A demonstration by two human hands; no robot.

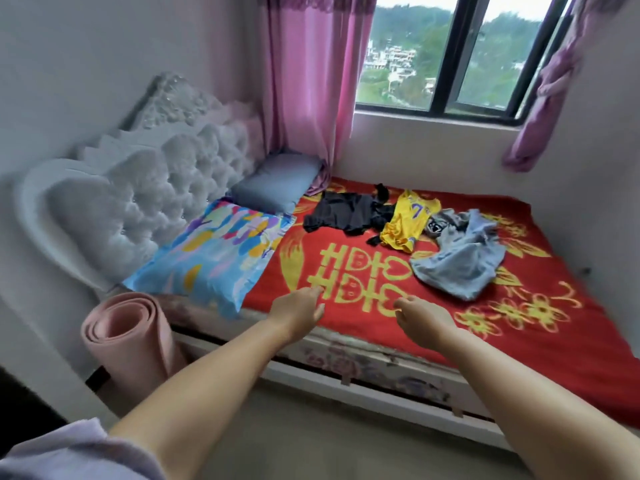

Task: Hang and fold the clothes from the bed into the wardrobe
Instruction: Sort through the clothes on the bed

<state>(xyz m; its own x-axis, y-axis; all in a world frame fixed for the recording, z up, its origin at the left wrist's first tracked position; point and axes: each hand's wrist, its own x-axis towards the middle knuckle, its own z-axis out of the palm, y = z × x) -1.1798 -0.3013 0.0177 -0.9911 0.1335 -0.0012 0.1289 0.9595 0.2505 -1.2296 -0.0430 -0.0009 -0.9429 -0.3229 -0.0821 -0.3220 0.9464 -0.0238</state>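
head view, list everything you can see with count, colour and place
clothes: loose pile, black, yellow, grey, light blue, far side of bed
blanket: 1, red with yellow pattern, covers bed
pillows: 2, one grey-blue, one multicoloured, by headboard
headboard: 1, white tufted, left
rolled mat: 1, pink, on floor beside bed
curtains: 2, pink and purple, either side of window
left hand: open, empty, over bed edge
right hand: open, empty, over bed edge

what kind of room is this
A bedroom, most likely in a home: a bed with a tufted headboard, pillows and loose clothes, under a curtained window.
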